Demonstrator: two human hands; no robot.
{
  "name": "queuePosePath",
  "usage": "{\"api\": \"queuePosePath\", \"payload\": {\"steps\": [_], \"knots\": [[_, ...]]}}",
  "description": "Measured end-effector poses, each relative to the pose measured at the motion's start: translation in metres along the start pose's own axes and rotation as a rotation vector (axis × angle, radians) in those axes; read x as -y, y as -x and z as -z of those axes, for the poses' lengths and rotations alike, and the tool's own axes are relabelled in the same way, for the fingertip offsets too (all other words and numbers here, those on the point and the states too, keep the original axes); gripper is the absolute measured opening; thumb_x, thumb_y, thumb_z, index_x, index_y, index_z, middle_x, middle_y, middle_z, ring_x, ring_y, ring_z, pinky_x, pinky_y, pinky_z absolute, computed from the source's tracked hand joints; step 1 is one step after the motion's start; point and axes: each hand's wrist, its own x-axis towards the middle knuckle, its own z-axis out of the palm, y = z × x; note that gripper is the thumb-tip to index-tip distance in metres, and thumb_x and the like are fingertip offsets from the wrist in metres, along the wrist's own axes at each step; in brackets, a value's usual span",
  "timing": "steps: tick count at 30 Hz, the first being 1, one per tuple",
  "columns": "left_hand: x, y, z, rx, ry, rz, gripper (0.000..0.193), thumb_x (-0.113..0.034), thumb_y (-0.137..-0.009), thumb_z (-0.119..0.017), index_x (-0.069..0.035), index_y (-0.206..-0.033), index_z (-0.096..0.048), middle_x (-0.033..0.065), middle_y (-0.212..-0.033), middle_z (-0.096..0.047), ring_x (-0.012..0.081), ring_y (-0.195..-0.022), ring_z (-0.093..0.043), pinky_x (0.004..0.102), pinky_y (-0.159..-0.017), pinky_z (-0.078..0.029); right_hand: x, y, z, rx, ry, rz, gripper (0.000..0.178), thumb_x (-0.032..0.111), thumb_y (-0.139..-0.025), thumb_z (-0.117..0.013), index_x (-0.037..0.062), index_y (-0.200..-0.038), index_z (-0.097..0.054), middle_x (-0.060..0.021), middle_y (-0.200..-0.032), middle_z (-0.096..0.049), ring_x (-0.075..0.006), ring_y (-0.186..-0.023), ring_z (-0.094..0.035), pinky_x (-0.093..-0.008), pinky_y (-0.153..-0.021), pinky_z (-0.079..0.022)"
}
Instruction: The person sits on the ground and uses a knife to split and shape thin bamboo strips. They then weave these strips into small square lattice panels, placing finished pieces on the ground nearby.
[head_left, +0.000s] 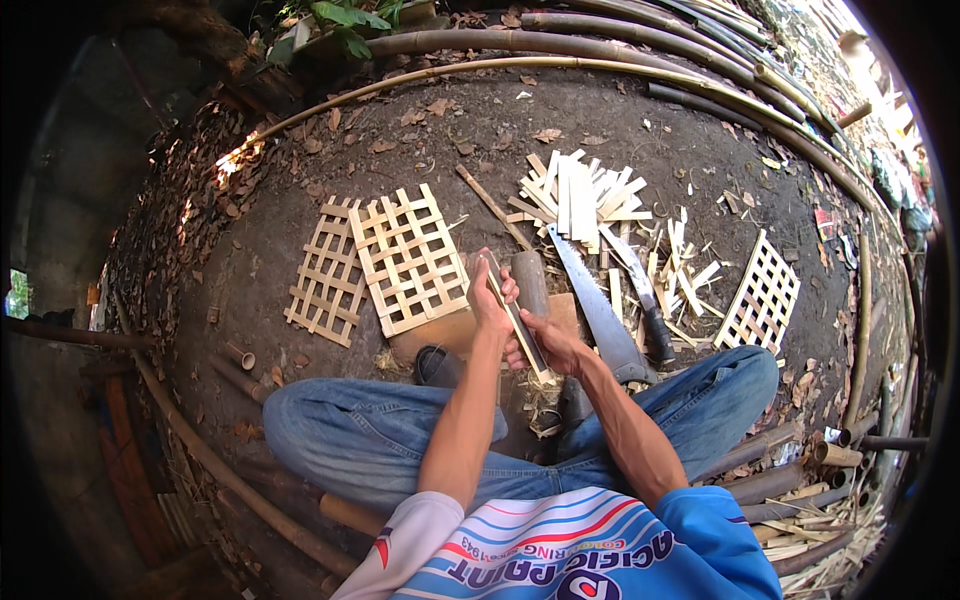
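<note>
A narrow bamboo strip [518, 325], pale with a dark face, slants between my two hands above my crossed legs. My left hand [490, 297] is closed around its upper part. Lower down, my right hand [550, 342] grips the same strip, fingers wrapped round it. Just beyond the hands stands a thick wooden mallet head [530, 282], with a stick handle [492, 205] reaching away from it. To the right lie a handsaw [588, 305] and a large knife [635, 268] with a dark grip. Whether the strip is one piece or several pressed together, I cannot tell.
Two woven bamboo lattices [408, 262] overlap at left; another lattice [760, 298] lies at right. Flat strips [580, 200] are heaped beyond the saw, with loose offcuts [682, 270] beside the knife. Long bamboo poles [640, 70] border the far side. A brown board [440, 335] lies underneath.
</note>
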Motion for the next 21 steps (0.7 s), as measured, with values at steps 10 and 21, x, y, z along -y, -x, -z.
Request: {"api": "queuePosePath", "payload": {"steps": [10, 21], "knots": [[0.006, 0.002, -0.004, -0.134, -0.11, -0.147, 0.033, -0.031, -0.101, -0.055, -0.016, -0.131, -0.052, 0.0042, -0.072, -0.051, 0.0109, -0.052, -0.046, 0.0244, -0.043, -0.036, -0.01, -0.006, 0.002, -0.005, 0.125, 0.083, 0.042, 0.049, -0.104, -0.044, 0.0088, -0.091, -0.05, 0.0024, -0.064, -0.046, -0.0065, -0.047, -0.034, -0.0232, -0.042, -0.031], [-0.006, 0.015, -0.049, 0.262, -0.505, -0.179, 0.062, -0.023, -0.097, -0.064, -0.011, -0.151, -0.035, 0.0048, -0.094, -0.059, 0.0119, -0.078, -0.062, 0.0301, -0.071, -0.06, 0.021, 0.009, 0.046, 0.405, -0.284, 0.017, 0.039, 0.044, -0.105, -0.043, 0.0091, -0.092, -0.055, 0.007, -0.06, -0.035, -0.0015, -0.044, -0.029, -0.0168, -0.034, -0.025]]}}
